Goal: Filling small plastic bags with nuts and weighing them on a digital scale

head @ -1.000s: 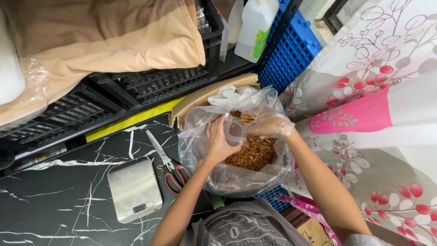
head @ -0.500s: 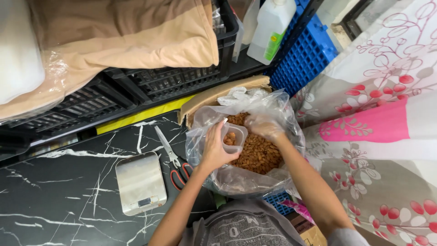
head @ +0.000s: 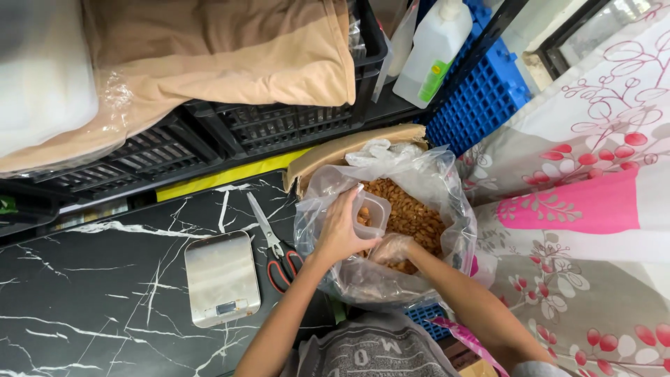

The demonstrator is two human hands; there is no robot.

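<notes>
A small clear tub (head: 370, 213) is gripped upright by the left hand (head: 340, 234); just beside it, the gloved right hand (head: 392, 249) is cupped over almonds (head: 412, 216) at the surface's right edge

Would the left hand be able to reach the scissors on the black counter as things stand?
Probably yes, once freed: the left hand holds a small clear container in the bag of nuts; the scissors lie uncovered just beside it.

R. hand (head: 392, 249) fingers (gloved) among almonds (head: 412, 218)

The right hand (head: 394, 249) has dropped from the bag's (head: 391, 279) far side — nearer now — beneath the clear container (head: 370, 213).
</notes>
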